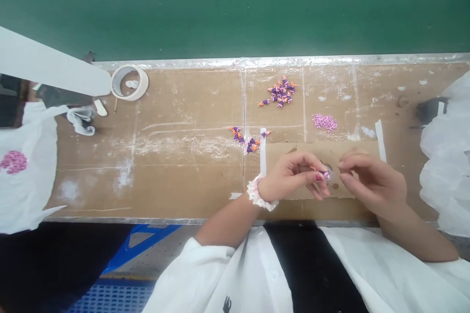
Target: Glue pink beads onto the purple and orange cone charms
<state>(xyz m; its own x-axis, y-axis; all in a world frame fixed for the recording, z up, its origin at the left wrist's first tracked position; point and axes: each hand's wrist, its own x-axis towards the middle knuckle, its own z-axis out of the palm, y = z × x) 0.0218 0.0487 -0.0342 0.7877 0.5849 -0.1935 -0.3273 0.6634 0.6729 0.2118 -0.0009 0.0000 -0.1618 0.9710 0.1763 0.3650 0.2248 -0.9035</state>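
Observation:
My left hand (293,173) pinches a small purple and orange charm (320,171) over a taped cardboard sheet (286,154). My right hand (370,181) meets it from the right, fingers closed on a small clear round piece (329,175). The two hands touch at the fingertips near the table's front edge. A heap of purple and orange charms (281,93) lies at the back of the table. A smaller cluster of charms (246,139) lies left of the cardboard sheet. A pile of tiny pink beads (325,122) sits behind my hands.
A roll of white tape (129,83) lies at the back left. A white plastic bag (22,166) with pink beads hangs over the left end, and another white plastic bag (448,156) covers the right end. A green wall (235,5) runs behind the brown table (165,166).

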